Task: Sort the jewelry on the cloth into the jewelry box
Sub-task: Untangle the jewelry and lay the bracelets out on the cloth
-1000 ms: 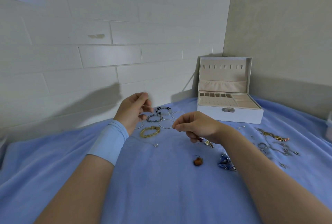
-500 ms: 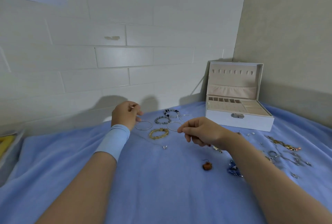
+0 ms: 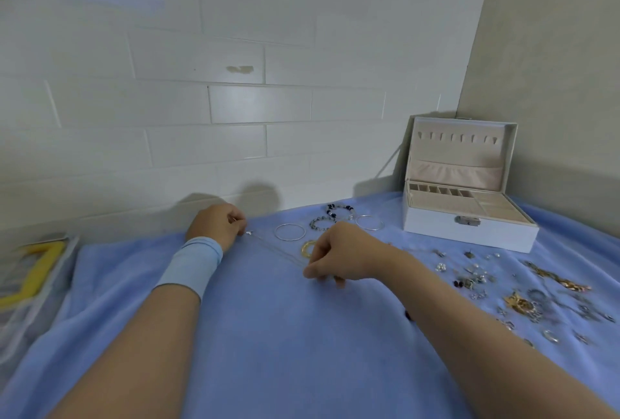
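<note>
1. Firstly, nearest the viewer, the person's two bare forearms reach forward over a soft blue cloth [image 3: 268, 351] that covers the surface. The left wrist wears a pale blue fabric wristband [image 3: 191, 264].
2. To the right, well apart from the hands, a loose scatter of small gold and silver jewelry pieces [image 3: 523, 301] lies on the cloth.
3. At the left edge sits a clear plastic container with a yellow part inside [image 3: 33, 271]. It is blurred.
4. The right hand [image 3: 339, 256] rests knuckles-up on the cloth. Its thumb and fingers curl down and pinch one end of a thin silver chain necklace [image 3: 278, 250].
5. The necklace lies stretched across the cloth between the hands, running up and left to the left hand [image 3: 216, 222]. That hand's curled fingers pinch the other end, just beside a tiny silver pendant [image 3: 249, 233].
6. Just beyond the right hand, a chunky gold bracelet [image 3: 306, 247] is partly hidden by the knuckles. A plain silver bangle [image 3: 290, 232] lies beside it.
7. Farther back lie a grey beaded bracelet [image 3: 318, 223], a dark-and-white beaded bracelet [image 3: 339, 208] and a second thin silver bangle [image 3: 369, 223].
8. Farthest, a white rectangular jewelry box [image 3: 469, 234] stands on the cloth at the far right. Its lid is upright and its beige-lined compartments are exposed, against a white brick wall [image 3: 235, 106].
</note>
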